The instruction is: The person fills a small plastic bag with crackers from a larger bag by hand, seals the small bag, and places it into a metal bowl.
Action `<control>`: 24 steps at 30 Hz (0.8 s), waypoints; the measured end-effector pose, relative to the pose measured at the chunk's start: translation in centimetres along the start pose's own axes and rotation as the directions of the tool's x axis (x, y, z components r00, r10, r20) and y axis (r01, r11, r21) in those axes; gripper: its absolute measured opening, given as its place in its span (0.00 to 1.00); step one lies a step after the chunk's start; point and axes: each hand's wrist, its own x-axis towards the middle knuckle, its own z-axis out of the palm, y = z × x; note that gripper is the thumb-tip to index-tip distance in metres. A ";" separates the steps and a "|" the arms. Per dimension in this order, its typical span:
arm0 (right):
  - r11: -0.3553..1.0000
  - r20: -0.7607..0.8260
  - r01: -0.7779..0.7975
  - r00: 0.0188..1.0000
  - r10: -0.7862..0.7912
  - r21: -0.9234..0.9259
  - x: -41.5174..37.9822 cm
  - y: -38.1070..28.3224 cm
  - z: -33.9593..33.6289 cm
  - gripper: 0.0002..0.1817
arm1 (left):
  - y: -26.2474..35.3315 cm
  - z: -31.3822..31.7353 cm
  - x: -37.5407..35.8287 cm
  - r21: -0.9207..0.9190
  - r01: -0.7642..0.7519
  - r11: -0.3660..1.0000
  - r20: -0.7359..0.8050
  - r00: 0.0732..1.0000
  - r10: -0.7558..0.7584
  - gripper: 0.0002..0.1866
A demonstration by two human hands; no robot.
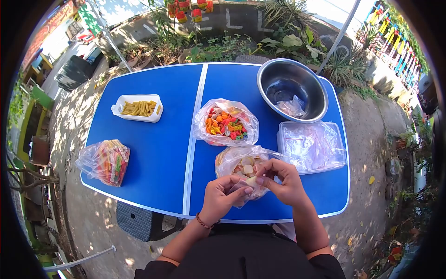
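Note:
My left hand point(225, 196) pinches a small clear plastic bag point(239, 202) at the table's front edge. Close against it, the fingers of my right hand point(284, 182) are closed on a pale flat piece point(251, 181) at the bag's mouth. Just behind both hands lies an open plastic bag point(227, 159) of pale, roundish flat pieces point(247, 166), partly covered by my fingers. Farther back sits another open clear bag point(249, 122), filled with small orange, red, yellow and green pieces point(225, 124).
On the right, a steel basin point(265, 88) holds some filled packets point(291, 108), beside a plastic box point(282, 145) of clear bags point(311, 144). A white tub point(139, 118) of yellowish sticks point(138, 108) and a bag of colourful packets point(108, 162) stand left on the blue table point(153, 162).

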 end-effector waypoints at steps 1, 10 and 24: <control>1.000 0.011 0.008 1.000 -0.008 -0.028 0.0 -0.1 -0.1 0.05 | -0.1 -0.2 0.0 -0.003 0.000 1.000 0.012 1.000 0.000 0.13; 0.947 0.215 0.166 0.971 -0.108 -0.274 0.0 -1.3 -0.1 0.07 | -0.1 -0.4 -0.1 -0.065 0.000 0.998 0.041 0.999 0.003 0.14; 0.883 0.110 0.040 0.994 0.014 -0.467 0.4 -0.3 -0.4 0.11 | -0.4 -1.0 0.2 0.027 -0.074 0.997 -0.009 0.997 0.074 0.16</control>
